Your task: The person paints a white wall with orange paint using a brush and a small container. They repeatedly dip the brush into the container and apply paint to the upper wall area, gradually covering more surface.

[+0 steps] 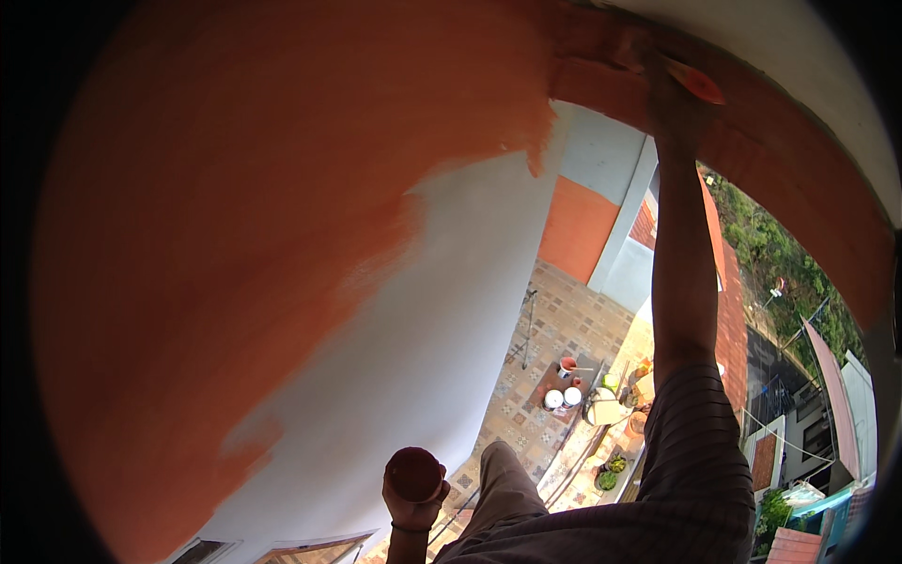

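Observation:
My left hand (411,510) is wrapped round a small round cup of dark red-orange paint (413,474), low in front of me beside the wall. My right arm stretches far up, and my right hand (678,117) is closed on a paintbrush (695,82) at the orange beam (601,80) overhead. Red-orange colour shows on the brush; shadow hides most of the fingers. At my left, the wall (282,226) is coated orange above, with a ragged edge over its white lower part (413,310).
Far below lies a patterned tile floor (521,385) with white paint buckets (562,399) and a bucket of orange paint (567,365). Potted plants (608,479) stand near a ledge. Beyond, to the right, are trees (752,226) and neighbouring roofs (832,385). A window frame (315,548) sits low on the wall.

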Motion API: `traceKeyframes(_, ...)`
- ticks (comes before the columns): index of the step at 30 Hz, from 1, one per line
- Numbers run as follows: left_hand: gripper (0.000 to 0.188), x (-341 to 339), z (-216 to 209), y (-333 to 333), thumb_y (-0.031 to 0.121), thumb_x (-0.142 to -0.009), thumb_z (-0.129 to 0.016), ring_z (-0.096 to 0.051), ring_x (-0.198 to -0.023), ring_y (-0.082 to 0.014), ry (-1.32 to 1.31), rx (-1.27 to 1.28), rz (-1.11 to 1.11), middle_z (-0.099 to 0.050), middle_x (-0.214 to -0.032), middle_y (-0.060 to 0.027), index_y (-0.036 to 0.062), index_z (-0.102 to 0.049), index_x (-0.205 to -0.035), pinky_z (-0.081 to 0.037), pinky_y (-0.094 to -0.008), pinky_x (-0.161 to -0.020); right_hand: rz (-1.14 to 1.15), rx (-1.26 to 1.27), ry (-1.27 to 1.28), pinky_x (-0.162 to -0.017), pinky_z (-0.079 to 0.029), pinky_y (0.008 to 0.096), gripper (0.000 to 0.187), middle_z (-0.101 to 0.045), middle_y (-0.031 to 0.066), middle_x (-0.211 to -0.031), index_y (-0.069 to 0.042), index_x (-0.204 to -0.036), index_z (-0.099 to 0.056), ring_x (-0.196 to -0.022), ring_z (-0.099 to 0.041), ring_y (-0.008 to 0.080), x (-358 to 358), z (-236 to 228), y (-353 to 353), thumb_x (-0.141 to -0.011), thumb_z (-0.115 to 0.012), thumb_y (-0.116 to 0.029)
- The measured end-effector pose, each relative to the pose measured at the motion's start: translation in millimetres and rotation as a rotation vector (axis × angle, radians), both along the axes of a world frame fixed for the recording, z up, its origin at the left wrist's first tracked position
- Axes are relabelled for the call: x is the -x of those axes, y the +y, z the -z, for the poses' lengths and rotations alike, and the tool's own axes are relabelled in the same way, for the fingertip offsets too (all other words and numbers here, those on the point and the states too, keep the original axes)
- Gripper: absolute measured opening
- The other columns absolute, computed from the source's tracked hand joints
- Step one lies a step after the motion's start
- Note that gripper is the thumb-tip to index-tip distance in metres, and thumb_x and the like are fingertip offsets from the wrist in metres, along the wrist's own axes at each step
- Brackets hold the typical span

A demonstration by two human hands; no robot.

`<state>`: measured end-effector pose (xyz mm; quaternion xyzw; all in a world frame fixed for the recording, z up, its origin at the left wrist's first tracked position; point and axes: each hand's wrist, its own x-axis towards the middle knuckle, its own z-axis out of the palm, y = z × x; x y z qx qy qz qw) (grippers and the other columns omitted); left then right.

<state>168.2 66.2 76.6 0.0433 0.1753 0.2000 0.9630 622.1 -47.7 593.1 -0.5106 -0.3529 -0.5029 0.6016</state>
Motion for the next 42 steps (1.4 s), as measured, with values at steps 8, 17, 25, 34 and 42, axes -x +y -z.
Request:
traceKeyframes(8, 0.052, 0.5, 3.6, 1.3, 0.058, -0.095, -0.058, -0.061, -0.109, -0.0317, -0.032, 0.009, 0.016, -0.067, -0.115, -0.0159, 0.0142, -0.068, -0.121, -0.057, -0.0445, -0.08, 0.395, -0.029, 0.051, -0.078, -0.056, 0.0278, 0.032, -0.076, 0.0043, -0.099, -0.004, -0.105, -0.073, -0.089, -0.074, 0.0129, -40.9, 2.6, -31.9, -0.093, -0.079, -0.032)
traceKeyframes(17, 0.048, 5.3, -4.1, 1.8, 0.056, -0.095, -0.058, -0.062, -0.107, -0.0321, 0.018, 0.041, -0.021, -0.068, -0.114, -0.0153, 0.0158, -0.069, -0.119, -0.057, -0.0434, -0.08, 0.531, 0.069, 0.01, -0.089, -0.055, 0.0302, 0.028, -0.075, 0.0032, -0.108, -0.001, -0.111, -0.075, -0.099, -0.071, 0.0158, -18.1, 18.4, -69.0, -0.098, -0.074, -0.026)
traceKeyframes(25, 0.043, 2.0, -8.5, 2.2, 0.053, -0.095, -0.058, -0.062, -0.108, -0.0328, 0.048, -0.056, -0.035, -0.067, -0.113, -0.0134, 0.018, -0.068, -0.118, -0.057, -0.0445, -0.079, -0.049, 0.194, -0.016, -0.096, -0.051, 0.027, 0.035, -0.066, 0.0083, -0.126, -0.001, -0.129, -0.061, -0.113, -0.064, 0.0127, 2.4, 9.3, 1.6, -0.103, -0.065, -0.024)
traceKeyframes(34, 0.051, -1.3, -9.1, 2.3, 0.058, -0.095, -0.059, -0.066, -0.102, -0.0356, -0.01, 0.085, -0.024, -0.072, -0.109, -0.0116, 0.0165, -0.068, -0.122, -0.053, -0.0452, -0.071, -0.705, -0.049, -0.11, -0.084, -0.055, 0.0278, 0.034, -0.072, 0.005, -0.109, -0.004, -0.115, -0.067, -0.099, -0.069, 0.0137, -42.4, -8.9, -3.7, -0.095, -0.076, -0.031)
traceKeyframes(42, 0.044, -1.4, -4.3, 2.7, 0.057, -0.093, -0.06, -0.061, -0.114, -0.0324, -0.028, 0.028, 0.043, -0.068, -0.114, -0.011, 0.0206, -0.069, -0.117, -0.057, -0.0479, -0.083, 0.134, -0.086, -0.06, -0.077, -0.058, 0.0307, 0.033, -0.077, 0.0022, -0.095, -0.005, -0.099, -0.075, -0.087, -0.074, 0.0154, 5.4, 3.6, -50.4, -0.083, -0.089, -0.029)
